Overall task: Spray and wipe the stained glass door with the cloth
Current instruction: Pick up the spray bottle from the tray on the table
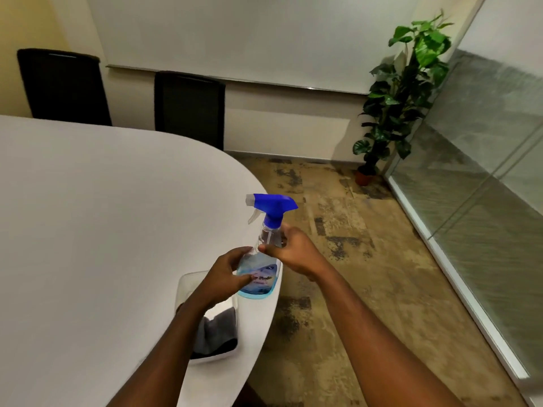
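One spray bottle (262, 251), one cloth (217, 333) (in a tray), two chairs (63, 86), one plant (396, 95).

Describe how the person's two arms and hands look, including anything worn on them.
Both forearms are bare up to the picture's bottom edge, with no sleeves showing. The left hand and right hand wear no gloves, and no watch, bracelet or ring is visible.

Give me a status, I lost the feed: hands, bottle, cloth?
Left hand and right hand both gripping spray bottle over table edge. Cloth untouched in tray. Glass door to the right, path clear.
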`<state>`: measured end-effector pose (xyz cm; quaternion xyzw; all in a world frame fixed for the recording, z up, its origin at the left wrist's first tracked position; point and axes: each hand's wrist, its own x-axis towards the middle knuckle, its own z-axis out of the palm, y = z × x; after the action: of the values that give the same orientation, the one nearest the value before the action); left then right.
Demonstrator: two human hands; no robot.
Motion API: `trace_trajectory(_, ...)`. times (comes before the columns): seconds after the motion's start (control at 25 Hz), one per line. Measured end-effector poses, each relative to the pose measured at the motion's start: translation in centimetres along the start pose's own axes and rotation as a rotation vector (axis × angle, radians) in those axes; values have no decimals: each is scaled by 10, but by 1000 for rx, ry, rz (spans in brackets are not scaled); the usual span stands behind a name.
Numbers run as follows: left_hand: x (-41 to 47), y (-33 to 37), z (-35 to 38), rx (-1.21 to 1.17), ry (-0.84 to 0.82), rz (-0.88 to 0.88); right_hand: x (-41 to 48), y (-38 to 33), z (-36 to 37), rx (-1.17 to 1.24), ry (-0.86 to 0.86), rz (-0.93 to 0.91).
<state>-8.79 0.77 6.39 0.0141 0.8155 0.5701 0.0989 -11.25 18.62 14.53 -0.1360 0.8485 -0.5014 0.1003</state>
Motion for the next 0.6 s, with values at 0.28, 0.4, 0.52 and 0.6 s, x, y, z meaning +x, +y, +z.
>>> trace_trajectory(0.28,3,72,102,-50,-348,174,-90,40,-105,194,182,-4)
trace_trajectory(0.4,-1,108,163,-64,-413,221,-140,64,-152,268,308,-9)
trace_trajectory(0.52,-11,141,235,-76,-476,254,-199,88,-202,332,390,-25)
trace_trajectory(0.6,-22,158,286,-104,-526,235,-241,106,-232,370,445,-30)
